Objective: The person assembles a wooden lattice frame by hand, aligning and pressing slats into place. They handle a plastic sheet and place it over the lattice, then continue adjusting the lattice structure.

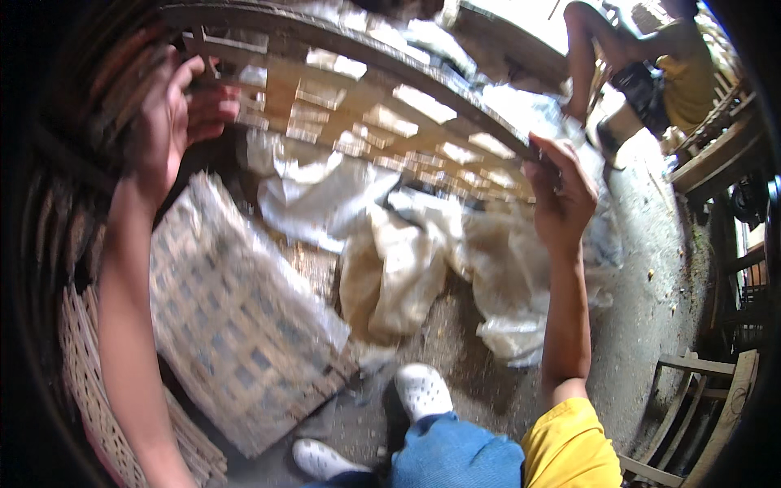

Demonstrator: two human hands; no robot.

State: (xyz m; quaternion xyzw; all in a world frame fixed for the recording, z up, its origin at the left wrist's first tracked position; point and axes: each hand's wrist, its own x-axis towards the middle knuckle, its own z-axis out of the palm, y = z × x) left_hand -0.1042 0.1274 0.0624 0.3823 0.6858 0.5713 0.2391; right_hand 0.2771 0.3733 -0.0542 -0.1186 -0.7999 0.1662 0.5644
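Observation:
A woven bamboo panel (325, 93) with a dark wooden rim is held up in front of me, tilted, with light showing through the gaps in its weave. At its right end, my right hand (563, 191) grips the rim between thumb and fingers. My left hand (175, 118) is beside the panel's left end, fingers spread and stretched toward it; whether they touch it is hard to tell. Below, crumpled translucent plastic sheeting (390, 268) covers part of the floor. A second woven bamboo panel (244, 317), partly wrapped in clear plastic, lies at the lower left.
Another lattice-woven piece (85, 366) leans at the far left, by dark slatted wood. A person in a yellow top (687, 85) sits at the upper right. A wooden frame (691, 407) stands at the lower right. My white shoes (423, 390) are on the floor (651, 285).

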